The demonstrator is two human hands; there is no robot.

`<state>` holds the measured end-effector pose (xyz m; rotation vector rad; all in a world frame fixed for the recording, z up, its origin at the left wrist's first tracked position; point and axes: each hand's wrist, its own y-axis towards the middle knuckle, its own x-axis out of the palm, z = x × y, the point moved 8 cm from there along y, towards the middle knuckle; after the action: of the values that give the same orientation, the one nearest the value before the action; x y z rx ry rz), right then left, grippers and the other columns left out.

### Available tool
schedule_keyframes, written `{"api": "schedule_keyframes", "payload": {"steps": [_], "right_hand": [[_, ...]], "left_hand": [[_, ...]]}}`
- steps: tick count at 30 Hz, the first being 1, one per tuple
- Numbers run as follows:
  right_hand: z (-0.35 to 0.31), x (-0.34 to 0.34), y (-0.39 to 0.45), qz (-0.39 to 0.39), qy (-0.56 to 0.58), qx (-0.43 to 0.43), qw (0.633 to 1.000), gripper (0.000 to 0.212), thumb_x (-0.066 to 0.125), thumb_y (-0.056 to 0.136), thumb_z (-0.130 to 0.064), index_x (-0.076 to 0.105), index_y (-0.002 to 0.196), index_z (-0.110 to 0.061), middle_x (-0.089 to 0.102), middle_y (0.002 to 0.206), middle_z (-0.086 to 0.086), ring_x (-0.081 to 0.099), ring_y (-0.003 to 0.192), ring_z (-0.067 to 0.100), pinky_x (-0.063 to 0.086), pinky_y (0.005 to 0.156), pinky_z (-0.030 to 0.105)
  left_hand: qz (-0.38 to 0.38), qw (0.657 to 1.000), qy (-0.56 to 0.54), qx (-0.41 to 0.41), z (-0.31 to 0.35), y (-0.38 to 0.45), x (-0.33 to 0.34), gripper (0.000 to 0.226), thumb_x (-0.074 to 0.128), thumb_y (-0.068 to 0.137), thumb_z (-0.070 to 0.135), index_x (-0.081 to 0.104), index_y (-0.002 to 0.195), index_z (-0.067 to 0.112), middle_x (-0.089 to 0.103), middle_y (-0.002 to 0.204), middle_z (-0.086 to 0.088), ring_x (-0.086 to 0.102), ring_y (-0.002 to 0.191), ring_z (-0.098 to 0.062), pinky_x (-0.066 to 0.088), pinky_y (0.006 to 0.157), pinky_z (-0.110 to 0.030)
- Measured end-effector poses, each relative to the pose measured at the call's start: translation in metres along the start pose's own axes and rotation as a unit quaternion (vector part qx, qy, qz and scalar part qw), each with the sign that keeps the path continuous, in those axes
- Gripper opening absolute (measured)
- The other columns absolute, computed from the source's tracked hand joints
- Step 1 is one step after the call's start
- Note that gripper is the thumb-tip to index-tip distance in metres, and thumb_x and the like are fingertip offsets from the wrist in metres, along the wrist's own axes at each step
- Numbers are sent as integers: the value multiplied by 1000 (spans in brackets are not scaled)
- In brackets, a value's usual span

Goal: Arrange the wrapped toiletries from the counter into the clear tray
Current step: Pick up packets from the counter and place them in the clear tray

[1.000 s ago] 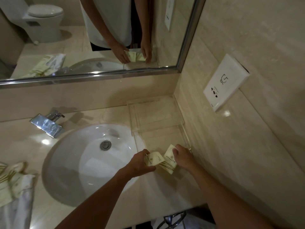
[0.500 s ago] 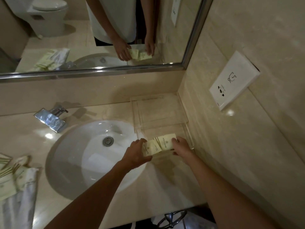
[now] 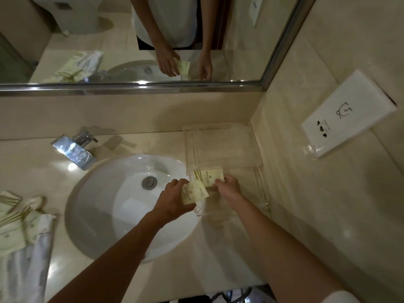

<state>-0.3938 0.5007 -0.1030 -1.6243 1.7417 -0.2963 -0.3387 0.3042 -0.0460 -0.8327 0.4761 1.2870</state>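
Nearest, the left hand (image 3: 175, 200) pinches 1 pale packet (image 3: 194, 192) in reserve, while at 1 o'clock the right hand's (image 3: 227, 187) fingertips press a second packet (image 3: 210, 177) flat into the clear tray (image 3: 260, 184), likely squaring it.

Honestly you won't get much readable text here. The packet (image 3: 194, 192) in your left hand (image 3: 172, 202) has a small emblem and a line of print, too tiny to read. Same deal on the packet (image 3: 209, 177) at your right hand (image 3: 228, 189). The white wall plate (image 3: 347, 114) just shows a line-drawn pictogram and three dark socket marks.
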Motion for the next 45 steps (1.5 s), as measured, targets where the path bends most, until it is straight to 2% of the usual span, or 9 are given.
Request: {"api": "schedule_keyframes", "payload": {"steps": [5,8,12,15,19,26,36,42,45], "right_hand": [[-15,-10,-10,26,-122,-87,988,33,54,91,-7,50,122,-16,66,112,10,66,77,16,46,52,18],[-14,-19,-17,45,-187,-117,974,29,49,94,-9,44,120,-21,63,109,12,67,81,23,44,50,22],[-9,-34,-21,75,-159,-95,980,18,56,93,-16,53,110,-18,64,101,4,61,72,10,39,48,16],[3,-23,-26,-62,-34,-31,997,25,62,92,-32,67,104,-12,73,94,2,66,74,10,51,59,21],[18,-9,-40,-203,-38,-21,978,19,71,85,-37,73,100,-26,77,87,-5,65,72,2,49,59,19],[21,-24,-23,-128,-6,-17,992,9,69,88,-22,73,91,-14,66,72,-3,57,65,9,43,57,22],[14,-20,3,-36,-4,-11,999,17,66,89,-13,68,103,-3,72,83,11,59,59,13,47,53,23],[3,-14,8,2,-82,-74,994,26,67,89,-22,51,108,-15,72,90,11,64,51,9,46,44,18],[-1,-12,6,11,-132,-91,987,25,65,90,-31,46,103,-21,70,92,6,69,66,17,47,52,21]], "left_hand": [[1,1000,9,3,4,2,1,69,79,67,34,47,126,19,52,118,-4,48,105,-23,51,85,-42],[-5,1000,23,6,10,3,4,73,79,68,36,44,130,18,50,121,-4,47,107,-23,51,87,-41],[-4,999,37,17,18,7,8,73,78,68,37,43,130,19,50,121,-4,46,107,-23,51,86,-40],[7,998,57,26,24,12,11,74,77,68,40,43,130,20,51,120,-4,47,107,-24,50,85,-40],[-3,994,98,44,33,17,23,78,75,69,48,41,134,24,50,126,1,46,109,-22,44,90,-37],[24,990,130,39,29,23,29,84,75,69,47,36,138,22,46,135,0,41,121,-24,39,97,-38],[38,983,179,20,17,35,35,60,67,82,36,41,133,18,43,139,-2,43,121,-26,40,96,-37],[51,980,190,17,20,44,37,44,63,85,25,47,125,16,47,133,-2,46,113,-24,42,91,-35],[64,977,205,10,20,46,34,34,58,86,14,49,119,17,51,126,0,47,107,-23,42,86,-33]]}}
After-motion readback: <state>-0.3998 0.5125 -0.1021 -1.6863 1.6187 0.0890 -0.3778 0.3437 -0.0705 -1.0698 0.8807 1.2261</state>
